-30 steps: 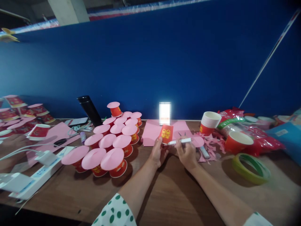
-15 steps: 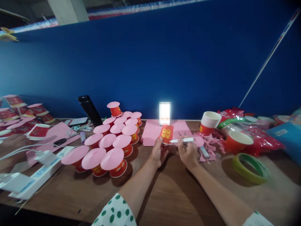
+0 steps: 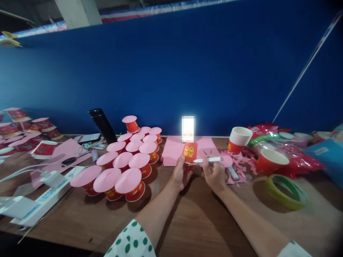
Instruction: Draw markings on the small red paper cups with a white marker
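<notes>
My left hand point(image 3: 181, 175) is closed around a red paper cup point(image 3: 190, 151) with yellow lettering, held over the front of the pink paper point(image 3: 171, 151). In my right hand point(image 3: 215, 175) is a white marker pen point(image 3: 207, 160), gripped between thumb and fingers. Its left end is at the lower right side of the cup; whether it touches is too small to tell. A pair of scissors point(image 3: 207, 152) lies partly hidden behind the right hand. To the left stand several red cups topped with pink paper discs point(image 3: 128, 180).
At right are stacked paper cups point(image 3: 240, 137), a single cup point(image 3: 272, 161), pink scraps point(image 3: 242, 164) and a yellow-green tape roll point(image 3: 286, 191). A power strip point(image 3: 44, 196), a black bottle point(image 3: 102, 125) and another person's hand point(image 3: 16, 171) are at left. A blue partition point(image 3: 166, 71) rises behind.
</notes>
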The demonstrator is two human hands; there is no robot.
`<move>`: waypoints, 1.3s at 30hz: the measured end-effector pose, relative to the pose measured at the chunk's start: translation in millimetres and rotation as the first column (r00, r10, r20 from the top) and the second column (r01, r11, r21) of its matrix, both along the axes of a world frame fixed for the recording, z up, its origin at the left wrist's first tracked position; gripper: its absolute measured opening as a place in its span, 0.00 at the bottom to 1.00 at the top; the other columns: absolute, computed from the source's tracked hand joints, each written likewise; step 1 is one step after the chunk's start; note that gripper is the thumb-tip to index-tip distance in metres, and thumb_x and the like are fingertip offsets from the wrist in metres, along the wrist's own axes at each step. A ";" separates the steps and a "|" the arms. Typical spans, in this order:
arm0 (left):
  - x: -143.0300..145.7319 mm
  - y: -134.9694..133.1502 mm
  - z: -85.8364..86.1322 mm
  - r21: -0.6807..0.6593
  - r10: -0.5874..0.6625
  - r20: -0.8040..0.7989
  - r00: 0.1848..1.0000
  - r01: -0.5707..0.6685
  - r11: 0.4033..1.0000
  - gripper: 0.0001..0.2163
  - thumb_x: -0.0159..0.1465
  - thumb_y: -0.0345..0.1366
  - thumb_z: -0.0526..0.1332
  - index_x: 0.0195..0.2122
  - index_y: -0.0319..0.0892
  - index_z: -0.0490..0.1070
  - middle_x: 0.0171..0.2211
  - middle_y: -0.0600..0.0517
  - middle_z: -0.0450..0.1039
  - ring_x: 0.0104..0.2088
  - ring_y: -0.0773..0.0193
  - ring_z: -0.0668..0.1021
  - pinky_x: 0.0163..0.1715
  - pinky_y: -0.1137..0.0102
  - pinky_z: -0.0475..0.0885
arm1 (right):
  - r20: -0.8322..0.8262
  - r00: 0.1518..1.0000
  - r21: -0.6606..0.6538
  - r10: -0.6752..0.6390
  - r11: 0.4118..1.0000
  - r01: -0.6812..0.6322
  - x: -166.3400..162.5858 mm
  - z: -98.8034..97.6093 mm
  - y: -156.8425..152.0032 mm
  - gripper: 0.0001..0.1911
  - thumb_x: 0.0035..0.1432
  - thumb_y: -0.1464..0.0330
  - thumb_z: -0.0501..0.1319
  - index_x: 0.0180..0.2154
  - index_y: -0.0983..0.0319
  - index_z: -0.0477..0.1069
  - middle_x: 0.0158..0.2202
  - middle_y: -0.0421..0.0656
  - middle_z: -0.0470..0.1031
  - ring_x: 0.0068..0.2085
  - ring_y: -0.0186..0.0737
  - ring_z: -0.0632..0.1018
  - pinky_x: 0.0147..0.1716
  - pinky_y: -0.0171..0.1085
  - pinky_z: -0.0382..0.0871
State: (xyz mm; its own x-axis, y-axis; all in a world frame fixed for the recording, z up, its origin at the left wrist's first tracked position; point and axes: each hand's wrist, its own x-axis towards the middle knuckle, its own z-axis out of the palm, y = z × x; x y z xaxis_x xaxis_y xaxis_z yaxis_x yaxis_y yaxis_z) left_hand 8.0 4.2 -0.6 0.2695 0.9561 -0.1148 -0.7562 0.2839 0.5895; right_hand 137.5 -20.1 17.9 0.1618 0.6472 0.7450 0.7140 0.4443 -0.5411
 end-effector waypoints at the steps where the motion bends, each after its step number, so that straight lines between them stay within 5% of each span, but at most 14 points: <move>1: 0.0 0.2 -0.1 -0.005 0.003 -0.002 1.000 -0.003 1.000 0.16 0.57 0.44 0.63 0.43 0.43 0.70 0.37 0.48 0.76 0.37 0.61 0.78 0.40 0.66 0.72 | -0.002 1.000 -0.010 0.017 1.000 -0.017 0.0 0.3 0.0 0.12 0.63 0.63 0.50 0.29 0.60 0.65 0.24 0.44 0.72 0.26 0.40 0.74 0.28 0.38 0.67; 8: 0.1 -0.8 0.8 0.067 0.038 -0.014 0.999 -0.037 0.997 0.19 0.58 0.45 0.62 0.50 0.48 0.66 0.40 0.51 0.76 0.35 0.64 0.78 0.39 0.68 0.72 | -0.014 0.998 -0.047 0.061 0.997 -0.061 -1.4 0.6 -1.2 0.13 0.63 0.63 0.51 0.26 0.59 0.63 0.23 0.42 0.71 0.25 0.39 0.73 0.28 0.37 0.66; 21: -0.5 -2.3 2.3 -0.023 0.017 -0.018 1.000 -0.017 1.000 0.15 0.56 0.42 0.64 0.44 0.45 0.70 0.34 0.53 0.76 0.29 0.68 0.76 0.32 0.73 0.71 | 0.031 0.998 0.033 0.056 0.998 -0.057 -2.7 -0.1 -1.5 0.10 0.62 0.64 0.52 0.33 0.60 0.68 0.28 0.45 0.75 0.30 0.42 0.76 0.32 0.40 0.70; 39: 1.4 -2.9 4.0 0.063 0.027 0.003 1.000 -0.027 0.998 0.16 0.57 0.42 0.64 0.46 0.46 0.68 0.38 0.52 0.75 0.34 0.64 0.77 0.38 0.68 0.72 | 0.068 0.992 0.035 0.110 0.993 -0.113 -3.6 -0.8 -2.3 0.11 0.63 0.66 0.51 0.31 0.61 0.68 0.27 0.45 0.74 0.28 0.39 0.75 0.31 0.39 0.69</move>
